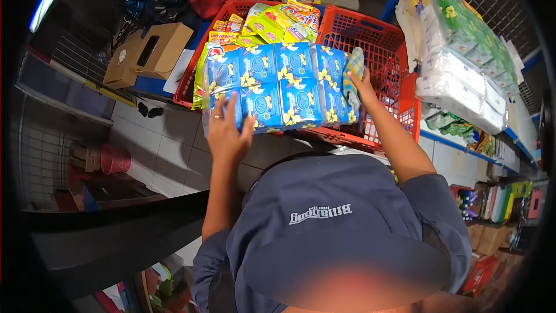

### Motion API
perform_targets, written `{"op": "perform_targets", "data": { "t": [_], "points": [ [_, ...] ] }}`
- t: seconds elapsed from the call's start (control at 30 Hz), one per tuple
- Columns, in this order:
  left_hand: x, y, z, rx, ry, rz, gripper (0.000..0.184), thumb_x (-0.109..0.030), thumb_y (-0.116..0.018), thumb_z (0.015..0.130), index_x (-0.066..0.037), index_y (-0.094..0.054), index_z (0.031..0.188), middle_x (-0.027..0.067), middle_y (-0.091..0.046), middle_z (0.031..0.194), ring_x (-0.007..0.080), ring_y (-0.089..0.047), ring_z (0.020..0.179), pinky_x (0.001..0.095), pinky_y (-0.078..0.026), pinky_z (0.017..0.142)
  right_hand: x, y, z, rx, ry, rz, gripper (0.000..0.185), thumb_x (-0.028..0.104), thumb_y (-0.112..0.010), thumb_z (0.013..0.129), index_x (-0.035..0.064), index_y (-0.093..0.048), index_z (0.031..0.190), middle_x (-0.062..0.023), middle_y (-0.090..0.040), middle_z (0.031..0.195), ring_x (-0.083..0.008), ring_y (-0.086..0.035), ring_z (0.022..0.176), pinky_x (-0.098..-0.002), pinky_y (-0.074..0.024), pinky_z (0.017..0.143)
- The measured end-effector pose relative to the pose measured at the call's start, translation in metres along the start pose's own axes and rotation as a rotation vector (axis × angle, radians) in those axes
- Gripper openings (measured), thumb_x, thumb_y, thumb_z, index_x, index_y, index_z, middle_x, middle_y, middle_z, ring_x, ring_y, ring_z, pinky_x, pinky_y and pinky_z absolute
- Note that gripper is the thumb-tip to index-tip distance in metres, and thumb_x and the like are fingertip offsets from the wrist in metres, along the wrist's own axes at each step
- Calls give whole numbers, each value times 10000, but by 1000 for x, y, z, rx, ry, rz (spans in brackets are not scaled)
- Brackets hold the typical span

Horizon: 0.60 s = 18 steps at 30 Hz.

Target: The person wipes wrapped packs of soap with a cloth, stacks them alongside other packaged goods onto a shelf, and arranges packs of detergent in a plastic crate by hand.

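A wide block of blue packs with yellow flowers (263,90), wrapped in clear plastic, lies across the near side of a red crate. My left hand (227,127) rests on its left front part with the fingers apart. At the block's right end, my right hand (362,84) has its fingers closed on a checked cloth (352,75), which lies against the packs. Behind the block, yellow and green snack bags (278,23) fill part of the left crate (234,7).
A second red crate (395,43) stands at the right. Beside it are plastic-wrapped white packs (457,84) on a blue shelf. An open cardboard box (165,46) sits at the left, and a pink bucket (114,159) is on the lower left.
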<state>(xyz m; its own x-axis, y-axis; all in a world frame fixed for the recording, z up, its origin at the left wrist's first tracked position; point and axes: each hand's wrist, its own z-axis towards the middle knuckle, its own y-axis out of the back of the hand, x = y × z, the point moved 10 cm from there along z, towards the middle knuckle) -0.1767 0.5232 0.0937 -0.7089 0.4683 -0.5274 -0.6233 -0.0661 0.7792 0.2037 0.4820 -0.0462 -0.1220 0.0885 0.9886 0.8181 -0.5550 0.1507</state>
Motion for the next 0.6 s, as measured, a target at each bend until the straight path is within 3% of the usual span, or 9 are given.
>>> {"op": "perform_targets", "data": {
  "t": [0.03, 0.13, 0.17, 0.23, 0.27, 0.33, 0.37, 0.5, 0.6],
  "points": [
    [8, 9, 3, -68, 23, 57, 544, -342, -588, 759, -112, -450, 1232, 202, -431, 1211, 348, -421, 1110, 412, -348, 920, -10, 4, 1, -32, -101, 88, 822, 461, -620, 730, -17, -252, 1288, -231, -324, 1257, -287, -407, 1124, -359, -364, 908],
    [44, 12, 21, -124, 67, 195, 531, -358, -513, 815, -56, -426, 1243, 215, -434, 1215, 348, -430, 1107, 370, -354, 918, -14, 17, -6, -115, -278, 217, 801, 488, -655, 686, -1, -343, 1238, -189, -453, 1154, -256, -503, 1013, -363, -426, 841],
    [59, 8, 26, -132, 60, 195, 531, -358, -513, 815, -56, -426, 1243, 215, -434, 1215, 348, -430, 1107, 370, -354, 918, -33, 10, -9, 38, -474, 373, 707, 474, -645, 701, 6, -411, 1176, -154, -515, 1070, -236, -539, 942, -362, -447, 811],
    [112, -29, 33, 77, 321, -375, 557, -370, -452, 856, 16, -386, 1252, 219, -430, 1235, 322, -422, 1132, 332, -332, 934, -8, -6, -14, 223, -319, 560, 511, 427, -621, 737, 36, -514, 1047, -93, -585, 916, -206, -579, 817, -350, -474, 762],
    [121, -31, 37, 64, 310, -375, 557, -370, -452, 856, 16, -386, 1252, 219, -430, 1235, 322, -422, 1132, 332, -332, 934, 5, -13, -19, 322, -252, 659, 422, 404, -608, 755, 51, -565, 983, -62, -620, 839, -191, -599, 754, -344, -488, 738],
    [128, -46, 36, 147, 437, -804, 630, -455, -429, 862, 37, -379, 1254, 171, -413, 1266, 224, -417, 1139, 289, -324, 929, 3, -14, -16, 311, -273, 757, 401, 386, -601, 763, 58, -563, 989, -65, -619, 848, -188, -598, 758, -338, -488, 732],
    [131, -47, 34, 138, 466, -813, 596, -355, -470, 864, 62, -334, 1268, 175, -403, 1273, 226, -382, 1171, 292, -292, 958, 0, -13, -14, 306, -287, 805, 391, 378, -597, 767, 61, -563, 993, -66, -618, 853, -186, -597, 760, -334, -488, 730],
    [119, -50, 27, 139, 467, -1068, 616, -276, -516, 850, 32, -245, 1310, 140, -383, 1272, 202, -366, 1159, 296, -278, 958, -10, -1, 3, 255, -297, 917, 384, 343, -585, 774, 75, -533, 1044, -67, -607, 884, -174, -591, 761, -319, -486, 701],
    [88, -21, 26, 120, 265, -1250, 529, -205, -527, 837, 12, -299, 1263, 126, -424, 1209, 182, -393, 1123, 302, -294, 944, 50, 18, -24, 136, -235, 615, 467, 383, -589, 754, 52, -503, 1071, -75, -580, 900, -176, -584, 743, -282, -482, 657]
  ]
}}
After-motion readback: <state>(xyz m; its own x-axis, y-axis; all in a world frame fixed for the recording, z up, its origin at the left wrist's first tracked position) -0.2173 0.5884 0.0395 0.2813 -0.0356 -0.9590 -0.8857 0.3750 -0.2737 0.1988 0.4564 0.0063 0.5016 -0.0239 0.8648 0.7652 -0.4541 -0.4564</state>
